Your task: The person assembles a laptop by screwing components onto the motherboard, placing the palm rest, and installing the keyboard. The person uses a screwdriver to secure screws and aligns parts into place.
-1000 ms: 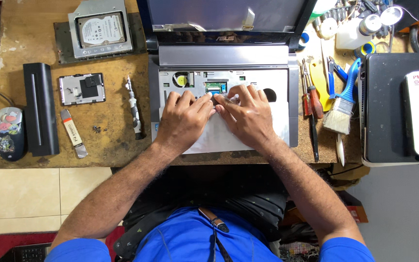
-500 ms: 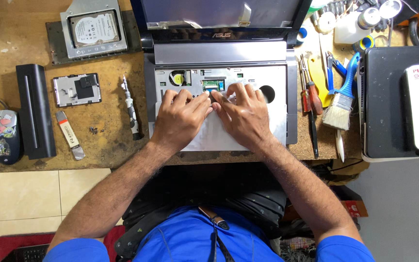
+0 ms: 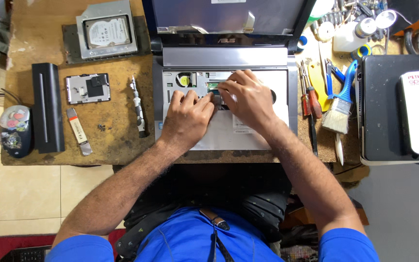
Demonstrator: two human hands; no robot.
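A: Where is the opened laptop (image 3: 229, 131)?
B: At the bench's (image 3: 117, 140) near edge, close for fine work. The left hand (image 3: 186, 119) presses flat, grip released; the right hand (image 3: 248, 99) pinches a small connector inside.

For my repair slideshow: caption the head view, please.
Both hands, left hand and right hand, work inside an opened laptop, paintbrush alongside.

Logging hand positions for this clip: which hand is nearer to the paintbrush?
Right. The right hand rests on the opened laptop, a short way left of the paintbrush. The left hand lies farther left, beyond the right hand.
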